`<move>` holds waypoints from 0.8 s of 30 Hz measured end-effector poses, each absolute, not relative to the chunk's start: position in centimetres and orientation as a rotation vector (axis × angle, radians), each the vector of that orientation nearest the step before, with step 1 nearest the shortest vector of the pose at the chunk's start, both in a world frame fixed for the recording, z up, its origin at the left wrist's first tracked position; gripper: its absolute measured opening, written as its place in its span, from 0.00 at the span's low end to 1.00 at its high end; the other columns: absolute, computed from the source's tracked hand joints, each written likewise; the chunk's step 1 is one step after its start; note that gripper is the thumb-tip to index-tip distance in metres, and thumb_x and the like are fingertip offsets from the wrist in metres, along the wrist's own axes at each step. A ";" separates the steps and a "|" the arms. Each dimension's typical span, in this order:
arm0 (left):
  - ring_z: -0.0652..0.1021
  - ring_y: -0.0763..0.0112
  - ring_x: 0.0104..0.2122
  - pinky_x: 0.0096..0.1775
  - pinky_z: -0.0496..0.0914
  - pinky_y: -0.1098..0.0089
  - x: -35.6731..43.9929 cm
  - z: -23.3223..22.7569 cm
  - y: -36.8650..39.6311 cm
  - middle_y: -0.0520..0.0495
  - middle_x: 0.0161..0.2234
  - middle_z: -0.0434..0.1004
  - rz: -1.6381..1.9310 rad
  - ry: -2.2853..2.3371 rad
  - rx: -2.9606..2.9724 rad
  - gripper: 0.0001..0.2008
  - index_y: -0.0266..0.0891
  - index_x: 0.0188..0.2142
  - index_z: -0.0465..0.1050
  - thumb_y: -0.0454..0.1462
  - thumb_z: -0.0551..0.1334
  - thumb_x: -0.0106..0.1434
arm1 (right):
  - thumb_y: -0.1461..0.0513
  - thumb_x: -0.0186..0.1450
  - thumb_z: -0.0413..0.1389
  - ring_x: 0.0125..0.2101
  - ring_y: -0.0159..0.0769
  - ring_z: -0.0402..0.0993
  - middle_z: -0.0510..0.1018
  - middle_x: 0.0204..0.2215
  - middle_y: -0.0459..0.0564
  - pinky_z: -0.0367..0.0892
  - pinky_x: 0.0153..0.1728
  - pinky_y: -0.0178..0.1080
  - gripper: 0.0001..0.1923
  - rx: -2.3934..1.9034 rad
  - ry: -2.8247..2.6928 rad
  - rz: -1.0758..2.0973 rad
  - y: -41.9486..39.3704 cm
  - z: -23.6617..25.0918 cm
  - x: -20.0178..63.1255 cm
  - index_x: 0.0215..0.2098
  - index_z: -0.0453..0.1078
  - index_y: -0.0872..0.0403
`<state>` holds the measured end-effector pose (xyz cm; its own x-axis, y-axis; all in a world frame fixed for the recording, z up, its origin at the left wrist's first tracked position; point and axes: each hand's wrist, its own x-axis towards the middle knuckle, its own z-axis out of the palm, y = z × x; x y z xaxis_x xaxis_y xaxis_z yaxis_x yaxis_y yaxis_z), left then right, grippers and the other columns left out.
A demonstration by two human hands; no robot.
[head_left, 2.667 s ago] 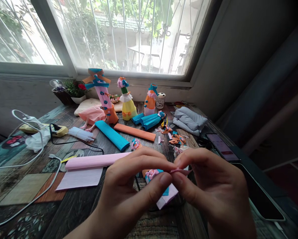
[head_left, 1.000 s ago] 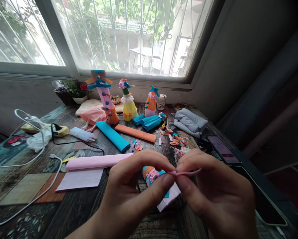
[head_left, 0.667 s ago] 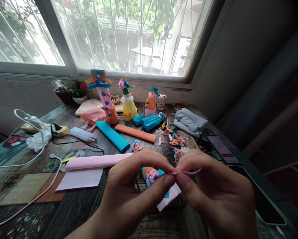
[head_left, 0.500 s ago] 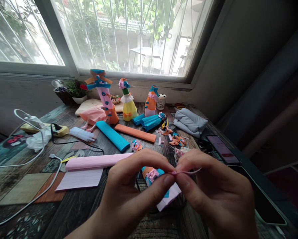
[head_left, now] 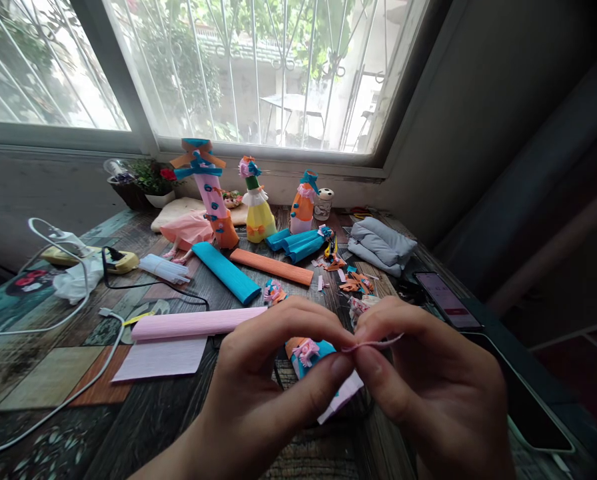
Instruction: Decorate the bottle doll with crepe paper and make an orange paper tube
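Between the fingertips of my left hand [head_left: 278, 373] and my right hand [head_left: 428, 380] is a thin pink crepe paper strip [head_left: 386, 343]. Both hands are closed in a pinch, thumb against forefinger, and their tips meet. One end of the strip sticks out past my right fingers; the part between the tips is mostly hidden. Below and behind the hands lies a paper-covered piece [head_left: 306, 352] in blue, orange and pink with a pink paper flower on it, partly covered by my left thumb. A pale pink roll of crepe paper [head_left: 193, 323] lies left of my left hand.
Blue [head_left: 226, 272] and orange crepe paper rolls [head_left: 271, 267] lie farther back. Decorated bottles [head_left: 260, 217] stand by the window. Paper scraps [head_left: 357, 283], a grey pouch [head_left: 381, 245], a phone [head_left: 446, 300] and a tablet [head_left: 523, 393] are at right; glue sticks [head_left: 163, 269] and cables at left.
My fingertips have shifted very slightly right along the pink strip, and its free end looks shorter and tilts differently. Nothing else on the table has moved.
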<state>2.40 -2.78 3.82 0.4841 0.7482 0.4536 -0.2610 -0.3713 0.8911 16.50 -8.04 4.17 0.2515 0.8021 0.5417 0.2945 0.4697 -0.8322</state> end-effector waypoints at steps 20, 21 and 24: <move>0.78 0.70 0.32 0.36 0.72 0.73 2.5 3.2 -2.6 0.51 0.32 0.80 1.248 0.412 1.686 0.13 0.46 0.39 0.79 0.28 0.65 0.57 | 0.69 0.57 0.58 0.27 0.28 0.70 0.73 0.23 0.40 0.66 0.28 0.29 0.07 -1.088 -1.347 0.450 -8.0 4.0 16.6 0.30 0.71 0.50; 0.78 0.70 0.32 0.36 0.72 0.74 2.5 3.2 -2.6 0.52 0.32 0.80 1.251 0.415 1.693 0.13 0.46 0.39 0.79 0.28 0.65 0.57 | 0.69 0.57 0.58 0.27 0.28 0.70 0.73 0.23 0.40 0.66 0.28 0.29 0.07 -1.085 -1.346 0.449 -8.0 4.0 16.6 0.30 0.71 0.50; 0.78 0.72 0.32 0.36 0.72 0.75 2.4 3.4 -2.6 0.53 0.33 0.80 1.240 0.421 1.699 0.13 0.47 0.40 0.79 0.28 0.65 0.58 | 0.68 0.57 0.58 0.27 0.28 0.69 0.73 0.23 0.40 0.66 0.28 0.29 0.07 -1.086 -1.348 0.449 -8.0 3.8 16.7 0.29 0.71 0.50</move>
